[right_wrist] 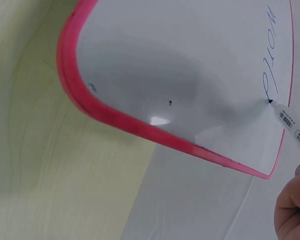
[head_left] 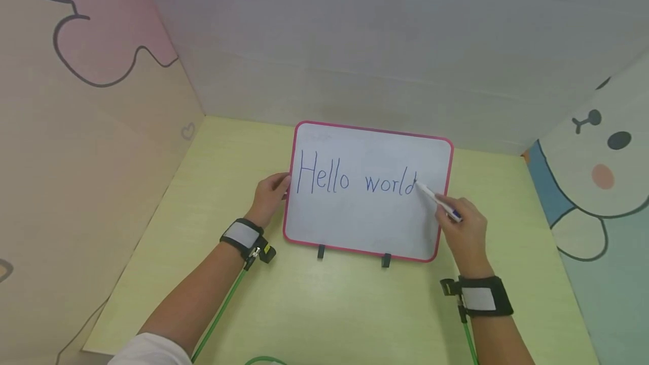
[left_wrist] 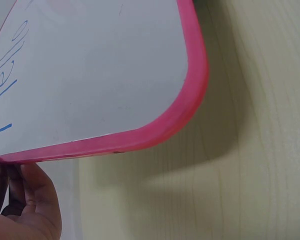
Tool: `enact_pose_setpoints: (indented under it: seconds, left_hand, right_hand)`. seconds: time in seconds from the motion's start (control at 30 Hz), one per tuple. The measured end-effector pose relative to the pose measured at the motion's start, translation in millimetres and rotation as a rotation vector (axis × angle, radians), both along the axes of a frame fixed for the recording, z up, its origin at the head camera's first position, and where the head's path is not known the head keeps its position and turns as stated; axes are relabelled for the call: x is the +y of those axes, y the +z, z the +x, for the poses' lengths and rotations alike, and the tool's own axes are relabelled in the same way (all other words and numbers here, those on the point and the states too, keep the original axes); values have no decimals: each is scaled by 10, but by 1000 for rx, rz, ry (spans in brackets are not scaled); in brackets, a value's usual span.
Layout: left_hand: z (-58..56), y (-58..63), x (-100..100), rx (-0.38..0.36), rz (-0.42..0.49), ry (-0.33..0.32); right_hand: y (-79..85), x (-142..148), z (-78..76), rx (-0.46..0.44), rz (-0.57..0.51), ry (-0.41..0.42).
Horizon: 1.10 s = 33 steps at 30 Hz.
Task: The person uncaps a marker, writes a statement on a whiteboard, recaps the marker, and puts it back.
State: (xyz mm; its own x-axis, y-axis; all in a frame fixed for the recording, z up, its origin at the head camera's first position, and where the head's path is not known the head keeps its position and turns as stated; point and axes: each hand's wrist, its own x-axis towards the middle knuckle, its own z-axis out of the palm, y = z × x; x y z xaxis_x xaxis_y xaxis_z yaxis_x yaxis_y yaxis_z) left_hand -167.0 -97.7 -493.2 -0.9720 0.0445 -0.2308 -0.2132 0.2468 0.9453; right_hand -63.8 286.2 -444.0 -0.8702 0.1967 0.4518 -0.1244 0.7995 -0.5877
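A whiteboard with a pink frame leans upright on the table, with "Hello world" written across it in blue. At its left edge my left hand pinches the frame; in the left wrist view the fingers sit right at the pink rim, partly behind it. My right hand holds a white marker over the board's right side. In the right wrist view the marker's dark tip meets the board at the last letter, the "d".
Two small black feet show under the board's lower edge. The pale yellow table ends at a whitish back wall, with painted walls on both sides. Green cables trail from the black wrist straps toward the near edge.
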Motion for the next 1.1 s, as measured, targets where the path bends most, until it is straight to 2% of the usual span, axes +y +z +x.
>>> enact_pose_setpoints:
  seconds: [0.4,1.1]
  left_hand:
    - [13,21,-4,10,9,-9]
    - [-7,-25,-1,13,-4,7]
  right_hand:
    - [-56,4,101,24,16,24]
    - [-74,44,209,-34,9,-2]
